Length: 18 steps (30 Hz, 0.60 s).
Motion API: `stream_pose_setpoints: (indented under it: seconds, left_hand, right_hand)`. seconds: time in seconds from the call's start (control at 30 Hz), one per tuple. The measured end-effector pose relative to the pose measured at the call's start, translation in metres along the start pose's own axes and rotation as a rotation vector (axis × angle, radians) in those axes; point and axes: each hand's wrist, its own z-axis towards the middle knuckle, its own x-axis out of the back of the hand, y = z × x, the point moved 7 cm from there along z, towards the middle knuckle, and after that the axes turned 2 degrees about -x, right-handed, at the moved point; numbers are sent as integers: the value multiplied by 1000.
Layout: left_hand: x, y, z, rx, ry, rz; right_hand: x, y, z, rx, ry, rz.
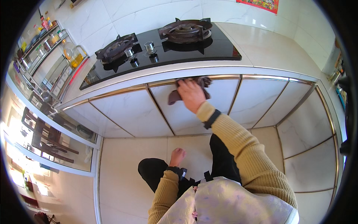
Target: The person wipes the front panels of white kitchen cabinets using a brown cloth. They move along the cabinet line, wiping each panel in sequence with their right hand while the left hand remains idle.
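Note:
My right hand (192, 94) presses a dark brown cloth (175, 97) against the top of a white marbled cabinet door (167, 112), at its gold metal trim (223, 77). Part of the cloth bunches up beyond my fingers, and one corner hangs below them. My left hand (178, 156) is held low above my knees with the fingers curled in. Nothing shows in it, and it touches no cabinet. A black strap circles each wrist.
Above the doors, a black glass gas hob (145, 60) with two burners is set in the pale countertop (268, 47). A metal rack (42, 61) holds jars and bottles at the left, beside a glass sliding door (96, 156). More cabinets (310, 162) turn the corner at right.

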Motion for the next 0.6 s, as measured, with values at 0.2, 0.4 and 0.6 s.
stream_pose_setpoints:
  seconds: [0.2, 0.4, 0.6]
  left_hand:
    - [-4, -5, 4, 12, 13, 50]
    - [-14, -5, 2, 6, -23, 85]
    - [-15, -12, 10, -3, -63, 172]
  right_hand:
    - [76, 100, -64, -122, 40, -206]
    - [119, 146, -98, -280, 63, -259]
    - [96, 118, -83, -308, 233, -92]
